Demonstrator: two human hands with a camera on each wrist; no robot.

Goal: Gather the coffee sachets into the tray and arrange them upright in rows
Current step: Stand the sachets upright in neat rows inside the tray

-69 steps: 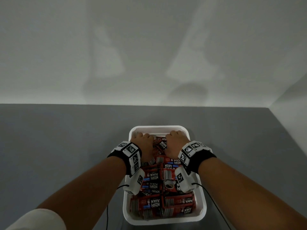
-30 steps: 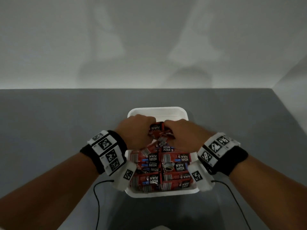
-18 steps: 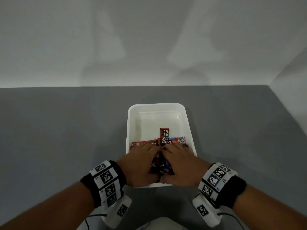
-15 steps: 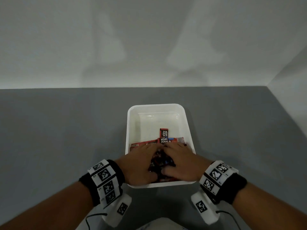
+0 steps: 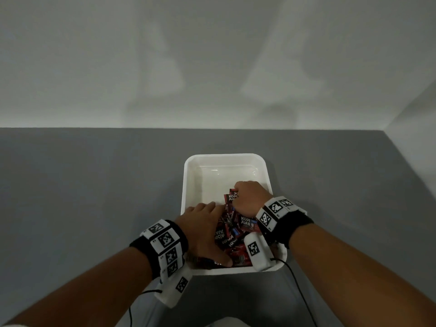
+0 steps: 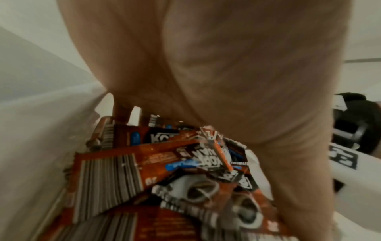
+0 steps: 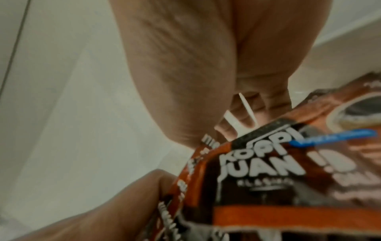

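A white tray [image 5: 224,157] sits on the grey table, its far half bare. Red and black coffee sachets [image 5: 232,234] lie in a jumbled heap in its near half. My left hand [image 5: 207,208] rests on the heap's left side with the fingers stretched forward; in the left wrist view the palm covers the sachets [image 6: 164,163]. My right hand [image 5: 238,192] is curled at the far right end of the heap and grips sachets [image 5: 231,197] standing on edge. In the right wrist view its fingers [image 7: 237,117] curl behind a sachet [image 7: 268,171].
The grey table [image 5: 94,197] stretches wide on the left and right of the tray. White walls close it at the back and at the right. Cables run from the wrist cameras toward the near edge.
Half a second ago both hands pressed together on the heap at the tray's near end. My right hand has since moved forward and curled round sachets; the left has stayed on the heap.
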